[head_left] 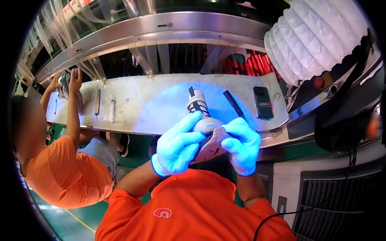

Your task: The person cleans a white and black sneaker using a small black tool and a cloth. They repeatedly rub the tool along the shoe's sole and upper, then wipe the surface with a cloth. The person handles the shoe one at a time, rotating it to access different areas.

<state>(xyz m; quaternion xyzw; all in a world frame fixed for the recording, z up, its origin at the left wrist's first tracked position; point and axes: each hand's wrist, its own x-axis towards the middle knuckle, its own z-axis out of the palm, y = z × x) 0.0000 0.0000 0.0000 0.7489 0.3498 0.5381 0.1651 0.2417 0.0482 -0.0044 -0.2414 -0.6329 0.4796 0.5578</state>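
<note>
A pale sports shoe (197,103) with black laces points its rounded toe toward me at the bench's near edge. Just below the toe, a pale pink patterned sole (210,148) is tilted up; I cannot tell whether it belongs to that shoe or another. My left hand (177,144), in a white knit glove lit blue, grips the shoe's toe end and the sole's left side. My right hand (244,145), gloved alike, pinches the sole's upper right edge between thumb and fingers. The fingers partly hide where sole and toe meet.
On the bench (132,92) lie a black stick-like tool (234,103), a dark phone (263,102), a white slim tool (112,110) and a brown-handled tool (97,101). A co-worker (72,168) at left holds a grey shoe (63,86). A white ribbed duct (313,38) hangs at upper right.
</note>
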